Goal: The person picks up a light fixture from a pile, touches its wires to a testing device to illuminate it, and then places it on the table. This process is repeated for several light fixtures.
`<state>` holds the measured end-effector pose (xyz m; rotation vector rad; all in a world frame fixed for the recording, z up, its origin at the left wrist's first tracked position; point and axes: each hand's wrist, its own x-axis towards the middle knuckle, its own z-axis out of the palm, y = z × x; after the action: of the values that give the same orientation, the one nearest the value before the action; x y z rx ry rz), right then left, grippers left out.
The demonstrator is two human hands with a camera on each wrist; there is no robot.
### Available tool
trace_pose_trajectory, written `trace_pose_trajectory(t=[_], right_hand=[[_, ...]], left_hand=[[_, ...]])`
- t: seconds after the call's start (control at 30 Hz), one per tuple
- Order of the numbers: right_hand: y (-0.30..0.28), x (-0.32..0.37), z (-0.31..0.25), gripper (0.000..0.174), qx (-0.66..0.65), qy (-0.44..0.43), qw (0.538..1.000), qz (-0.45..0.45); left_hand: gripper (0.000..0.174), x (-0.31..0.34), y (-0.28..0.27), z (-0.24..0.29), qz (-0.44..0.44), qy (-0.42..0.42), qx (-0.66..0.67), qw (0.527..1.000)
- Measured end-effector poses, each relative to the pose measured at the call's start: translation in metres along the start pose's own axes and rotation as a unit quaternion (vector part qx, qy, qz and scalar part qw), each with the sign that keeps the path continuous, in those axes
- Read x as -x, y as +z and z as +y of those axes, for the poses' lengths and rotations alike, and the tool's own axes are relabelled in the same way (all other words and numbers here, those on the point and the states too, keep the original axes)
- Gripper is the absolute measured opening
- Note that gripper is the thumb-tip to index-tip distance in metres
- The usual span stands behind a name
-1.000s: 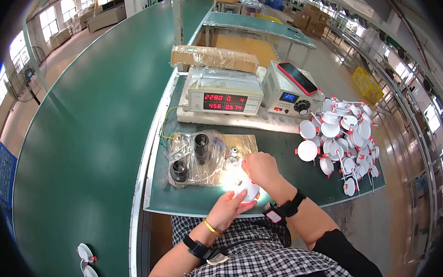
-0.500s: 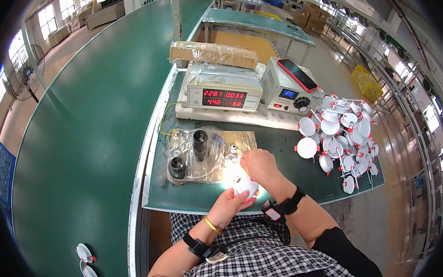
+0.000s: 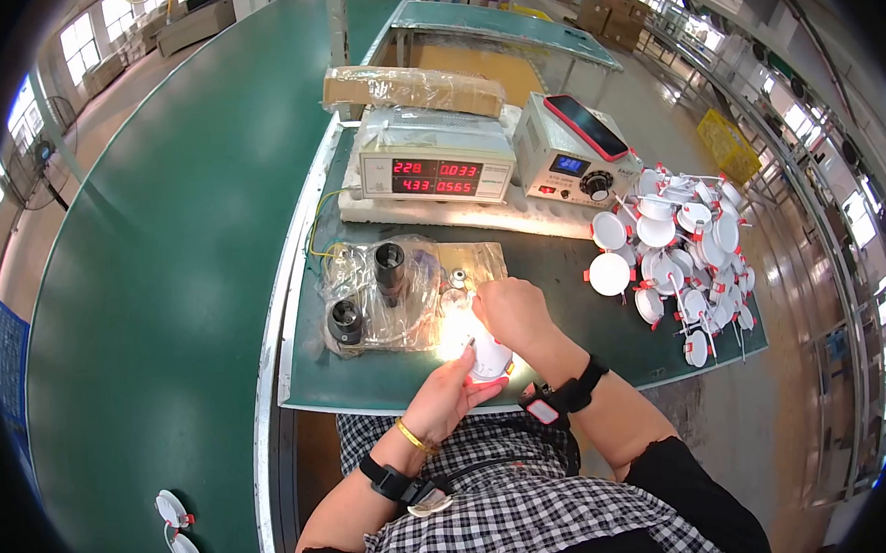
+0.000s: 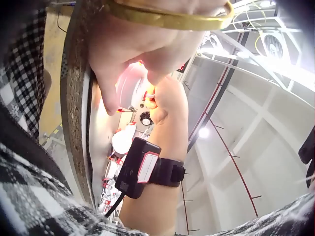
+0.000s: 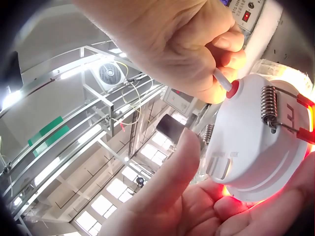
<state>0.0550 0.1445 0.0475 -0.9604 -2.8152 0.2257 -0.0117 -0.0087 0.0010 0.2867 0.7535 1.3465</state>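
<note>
A lit white round downlight point(image 5: 251, 130) has coiled springs and red-tipped clips on its housing. My left hand point(image 3: 441, 397) holds it low over the table's front edge, fingers under the rim and thumb toward its side. The right wrist view shows a short white cable point(image 5: 223, 79) leaving the housing through a red grommet. My right hand point(image 3: 518, 318) pinches that cable in curled fingers, which hide its far end. Glare from the lamp washes out the board point(image 3: 477, 262) just beyond, in the head view.
A meter point(image 3: 438, 175) with red digits and a dial-fitted power box point(image 3: 569, 165) stand behind. Two black cylinders, one a tall tube point(image 3: 390, 269), rest on plastic film at left. Many downlights point(image 3: 663, 275) lie heaped at right; two more point(image 3: 172, 509) lie on the green surface lower left.
The left thumb and downlight have shifted slightly, while the right hand keeps its grip on the cable. The meter's red readings have changed. The head view has tilted a little.
</note>
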Motion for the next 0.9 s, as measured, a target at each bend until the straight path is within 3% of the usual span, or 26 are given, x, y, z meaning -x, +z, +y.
trace_pose_trajectory(t=[0.07, 0.47, 0.53, 0.6, 0.7, 0.9], right_hand=[[0.0001, 0.0001, -0.0009, 0.023, 0.002, -0.003, 1.0, 0.002], [0.0005, 0.0022, -0.0003, 0.021, 0.001, 0.004, 1.0, 0.014], [-0.0011, 0.0021, -0.0006, 0.02, -0.004, 0.008, 1.0, 0.01], [-0.0009, 0.0025, -0.0013, 0.018, -0.001, 0.014, 1.0, 0.008], [-0.0015, 0.0032, -0.0021, 0.017, -0.004, 0.008, 1.0, 0.016], [-0.0051, 0.0028, -0.0042, 0.016, -0.009, 0.0, 1.0, 0.004]], left_hand=[[0.05, -0.0001, 0.0013, 0.0011, 0.0, 0.007, 0.047, 0.999], [0.053, 0.001, 0.0046, 0.0018, 0.003, 0.008, 0.021, 1.0], [0.044, 0.0029, 0.0062, 0.0028, 0.0, 0.003, 0.03, 1.0], [0.033, 0.0014, 0.0037, -0.002, 0.014, 0.009, -0.064, 0.998], [0.027, 0.001, 0.0017, -0.0037, 0.006, 0.012, -0.032, 0.999], [0.028, 0.0011, 0.0024, -0.0041, 0.018, 0.011, -0.045, 0.999]])
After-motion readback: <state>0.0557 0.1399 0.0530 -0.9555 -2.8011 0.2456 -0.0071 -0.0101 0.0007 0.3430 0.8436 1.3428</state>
